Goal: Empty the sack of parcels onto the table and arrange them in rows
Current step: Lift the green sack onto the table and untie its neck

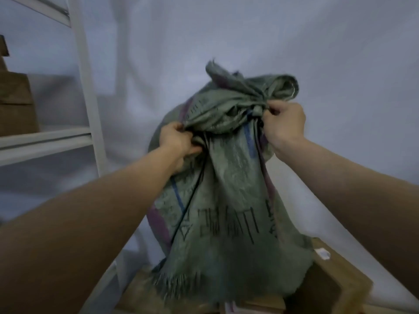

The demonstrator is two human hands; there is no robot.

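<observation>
A grey-green woven sack [226, 200] with purple and blue stripes and black printing hangs in the middle of the view, its frayed edge pointing down. My left hand [179, 143] grips a bunched fold on the sack's left side. My right hand [283, 125] is closed on the gathered cloth at the upper right, near a knotted bunch. Below the frayed edge lie brown cardboard parcels [326, 288], partly hidden by the sack. What is inside the sack is hidden.
A white metal shelf rack [84, 91] stands at the left, with brown boxes [15, 103] on its shelf. A white cloth backdrop [226, 30] fills the rear. A small white label [323, 253] sits on the parcel at lower right.
</observation>
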